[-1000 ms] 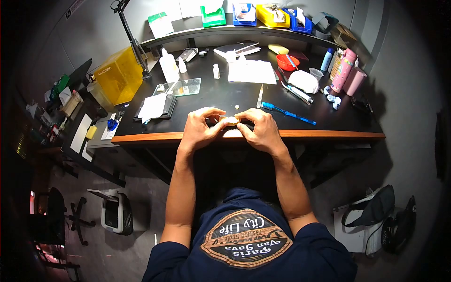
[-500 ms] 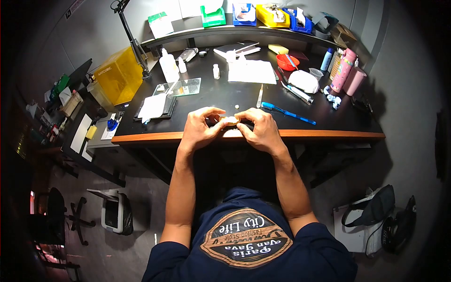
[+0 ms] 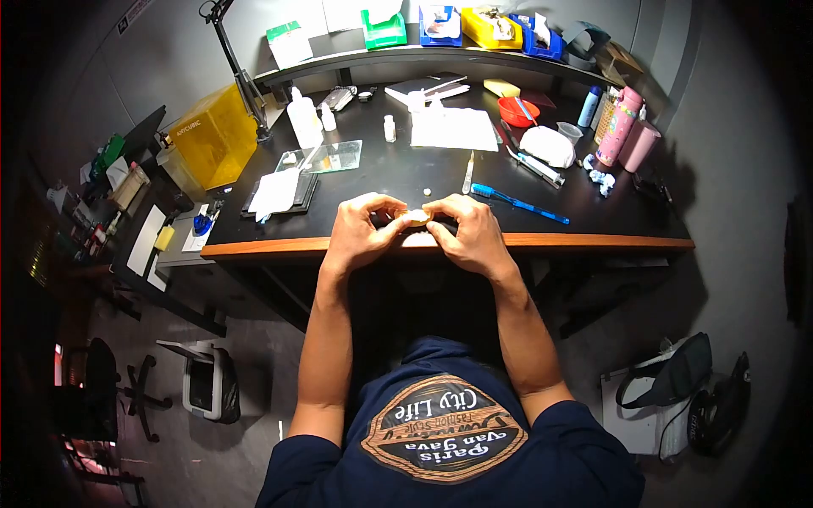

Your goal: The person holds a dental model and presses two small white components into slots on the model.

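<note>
Between my two hands, at the wooden front edge of the desk, is a small yellowish-white piece; its kind I cannot tell. My left hand pinches its left end between thumb and fingers. From the other side my right hand grips the right end the same way, so the fingertips cover both ends. Just beyond the piece lies a tiny whitish lump on the black desktop. A slim pointed metal tool and a blue toothbrush lie close beyond my right hand.
Left on the desk are a glass plate, a white cloth and a white bottle. White paper lies in the middle. A red bowl and pink bottle stand right. Coloured bins line the back shelf.
</note>
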Demonstrator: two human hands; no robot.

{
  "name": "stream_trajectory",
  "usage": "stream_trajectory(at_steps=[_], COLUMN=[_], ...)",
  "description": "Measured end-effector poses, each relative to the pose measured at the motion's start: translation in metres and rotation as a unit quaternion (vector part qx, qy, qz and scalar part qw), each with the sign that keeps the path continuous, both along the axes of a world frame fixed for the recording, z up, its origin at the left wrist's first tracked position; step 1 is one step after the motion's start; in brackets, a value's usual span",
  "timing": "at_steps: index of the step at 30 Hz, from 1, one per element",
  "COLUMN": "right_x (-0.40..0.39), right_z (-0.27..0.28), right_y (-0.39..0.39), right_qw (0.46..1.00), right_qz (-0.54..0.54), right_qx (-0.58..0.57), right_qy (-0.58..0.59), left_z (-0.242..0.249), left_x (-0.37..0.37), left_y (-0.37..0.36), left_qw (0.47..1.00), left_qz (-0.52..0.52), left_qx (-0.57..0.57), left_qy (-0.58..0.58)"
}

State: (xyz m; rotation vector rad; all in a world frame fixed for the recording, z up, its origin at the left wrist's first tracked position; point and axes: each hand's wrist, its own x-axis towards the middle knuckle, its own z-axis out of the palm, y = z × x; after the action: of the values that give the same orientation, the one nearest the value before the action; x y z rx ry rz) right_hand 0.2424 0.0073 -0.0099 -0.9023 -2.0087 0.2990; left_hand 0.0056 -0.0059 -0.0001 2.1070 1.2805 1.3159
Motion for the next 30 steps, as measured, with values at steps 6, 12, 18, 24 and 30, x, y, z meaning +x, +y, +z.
stream_trajectory(at_steps=[6, 12, 18, 24, 30], right_x=[0.0006, 0.0007, 0.0006, 0.0005, 0.0008], right_z=[0.0006, 0.0014, 0.0015, 0.0026, 0.0017], right_y=[-0.0001, -0.0006, -0.001, -0.0017, -0.001], right_qw=[1.0, 1.0, 1.0, 1.0, 1.0], right_qz=[0.0, -0.002, -0.003, -0.002, -0.003], right_qx=[-0.001, -0.008, -0.012, -0.016, -0.012], right_qy=[-0.007, -0.007, -0.008, -0.005, -0.009], left_z=[-0.0071, -0.0084, -0.0056, -0.0057, -0.0031], left_x=[-0.0017, -0.0017, -0.0017, -0.0012, -0.0007], left_y=[0.0044, 0.005, 0.0032, 0.0028, 0.0011], left_qw=[1.0, 1.0, 1.0, 1.0, 1.0], left_qz=[-0.011, -0.013, -0.01, -0.012, -0.009], left_qx=[0.009, 0.006, 0.001, -0.002, 0.002], left_qy=[-0.018, -0.023, -0.013, -0.02, -0.014])
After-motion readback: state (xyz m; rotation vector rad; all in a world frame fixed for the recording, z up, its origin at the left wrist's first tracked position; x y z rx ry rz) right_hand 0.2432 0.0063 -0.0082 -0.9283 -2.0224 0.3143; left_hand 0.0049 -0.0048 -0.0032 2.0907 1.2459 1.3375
